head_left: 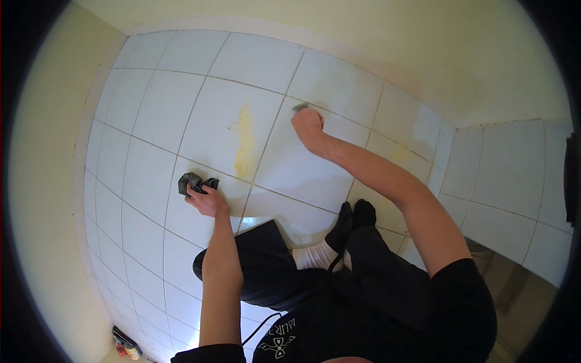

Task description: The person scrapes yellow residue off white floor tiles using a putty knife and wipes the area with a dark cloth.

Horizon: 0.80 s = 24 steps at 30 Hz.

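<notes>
Tiles (pixel 209 121) spread beneath a black bundle (pixel 190 181) in the left hand (pixel 209 201).

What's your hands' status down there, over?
Left hand: holding crumpled black bundle. Right hand: fisted, small grey thing poking out. Yellow smear on white tile between them. Feet clear of it.

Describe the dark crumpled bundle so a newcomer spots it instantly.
On the white tiled surface, find the long yellow smear left of picture center. Lower left of it, the person's left grip holds the dark crumpled bundle. Its rumpled black folds set it apart from the grey piece at the right grip.
</notes>
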{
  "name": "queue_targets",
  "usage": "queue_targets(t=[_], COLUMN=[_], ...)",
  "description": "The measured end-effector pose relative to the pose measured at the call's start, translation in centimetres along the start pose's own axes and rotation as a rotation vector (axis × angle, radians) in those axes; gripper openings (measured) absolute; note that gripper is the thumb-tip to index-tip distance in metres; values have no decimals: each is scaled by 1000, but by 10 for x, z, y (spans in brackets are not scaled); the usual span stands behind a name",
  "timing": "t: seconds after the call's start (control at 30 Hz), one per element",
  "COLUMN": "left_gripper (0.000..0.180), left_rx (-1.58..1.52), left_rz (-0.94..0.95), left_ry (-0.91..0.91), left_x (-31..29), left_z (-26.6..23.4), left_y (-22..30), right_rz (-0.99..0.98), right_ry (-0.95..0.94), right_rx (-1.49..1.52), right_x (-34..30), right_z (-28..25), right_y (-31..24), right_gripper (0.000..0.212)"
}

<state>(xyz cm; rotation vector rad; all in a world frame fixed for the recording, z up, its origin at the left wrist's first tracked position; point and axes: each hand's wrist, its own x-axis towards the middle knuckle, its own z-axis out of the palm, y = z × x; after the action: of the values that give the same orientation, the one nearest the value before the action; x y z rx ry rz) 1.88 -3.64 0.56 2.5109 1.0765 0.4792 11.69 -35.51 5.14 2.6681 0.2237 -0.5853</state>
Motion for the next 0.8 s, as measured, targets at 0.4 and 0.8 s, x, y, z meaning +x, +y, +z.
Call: queue_targets(t=[0.4,0.8], left_gripper=[47,46], left_rx=[1,-40], left_rz=[5,4], left_ry=[-16,-30], left_x=[-2,-8], left_z=[-3,1], left_y=[4,14], right_rz=[-82,103], right_ry=[-19,426], right_rx=[-7,-129], right_x=[-14,2], right_z=[0,30], right_y=[-12,25], right_gripper=[12,13])
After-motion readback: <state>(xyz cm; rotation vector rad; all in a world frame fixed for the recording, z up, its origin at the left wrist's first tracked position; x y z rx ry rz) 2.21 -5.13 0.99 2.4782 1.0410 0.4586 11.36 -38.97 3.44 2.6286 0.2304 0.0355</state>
